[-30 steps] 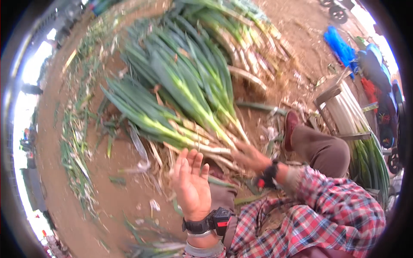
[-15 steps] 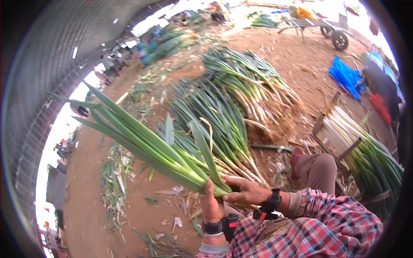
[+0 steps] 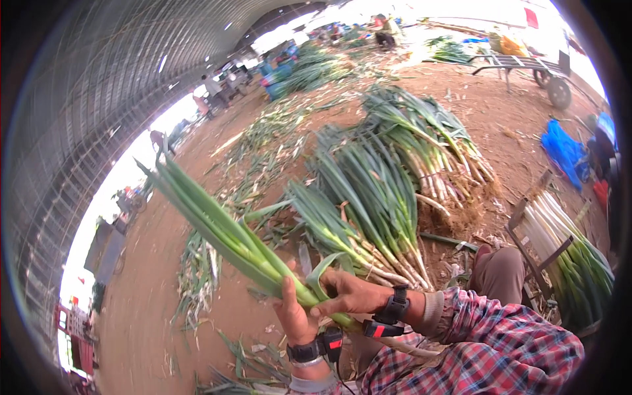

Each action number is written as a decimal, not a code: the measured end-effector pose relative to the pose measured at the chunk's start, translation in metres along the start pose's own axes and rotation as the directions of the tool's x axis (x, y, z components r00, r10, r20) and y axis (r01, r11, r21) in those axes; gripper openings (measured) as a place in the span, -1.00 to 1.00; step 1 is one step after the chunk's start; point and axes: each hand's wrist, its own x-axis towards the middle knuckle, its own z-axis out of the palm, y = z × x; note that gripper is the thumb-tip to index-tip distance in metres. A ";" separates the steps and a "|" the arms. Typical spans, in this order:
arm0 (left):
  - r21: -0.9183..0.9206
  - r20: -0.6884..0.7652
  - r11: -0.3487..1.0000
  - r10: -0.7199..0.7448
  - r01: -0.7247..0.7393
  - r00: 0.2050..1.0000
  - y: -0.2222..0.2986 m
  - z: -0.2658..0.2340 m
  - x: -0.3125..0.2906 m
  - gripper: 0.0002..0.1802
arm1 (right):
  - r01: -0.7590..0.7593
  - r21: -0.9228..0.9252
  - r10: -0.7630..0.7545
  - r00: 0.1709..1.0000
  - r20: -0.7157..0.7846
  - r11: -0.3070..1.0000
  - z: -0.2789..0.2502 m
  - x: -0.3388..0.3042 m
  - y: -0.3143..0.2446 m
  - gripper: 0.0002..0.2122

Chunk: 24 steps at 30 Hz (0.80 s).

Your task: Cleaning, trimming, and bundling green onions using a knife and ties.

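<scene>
A long green onion [image 3: 230, 247] slants across in front of me, its green leaves up to the left and its pale root end down at my lap. My left hand [image 3: 295, 317] is wrapped round its stalk from below, thumb upright along the near side. My right hand [image 3: 355, 294] grips just beside it, fingers closed on a loose leaf [image 3: 320, 271] that bends away from the stalk in a loop. The fingertips of the right hand are partly hidden behind its own knuckles.
Piles of green onions [image 3: 368, 184] lie on the dirt ahead. Trimmed onions fill a metal rack [image 3: 550, 253] at right, near my knee. Leaf scraps [image 3: 197, 276] litter the ground at left. A cart [image 3: 520, 64], blue sheeting [image 3: 565, 153] and other people [image 3: 216, 89] are farther off.
The view has swung left. The onion and both hands have shifted slightly left and down in the picture. The loose leaf, upright before, now curls down toward my right hand.
</scene>
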 end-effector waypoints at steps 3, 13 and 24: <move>-0.025 -0.004 0.999 -0.020 0.020 1.000 0.013 -0.009 0.003 -0.53 | 0.079 -0.069 -0.080 0.997 -0.011 0.995 0.019 0.008 0.006 -0.72; -0.181 -0.131 0.981 -0.099 0.074 0.986 0.010 -0.029 0.026 -0.62 | -0.041 -0.222 0.049 0.998 0.031 0.974 0.001 -0.052 0.008 -0.80; -0.262 -0.172 0.957 0.081 -0.125 0.982 0.068 -0.180 0.037 -0.54 | 0.149 -0.883 -0.289 0.957 0.016 0.444 -0.084 -0.005 0.015 -0.79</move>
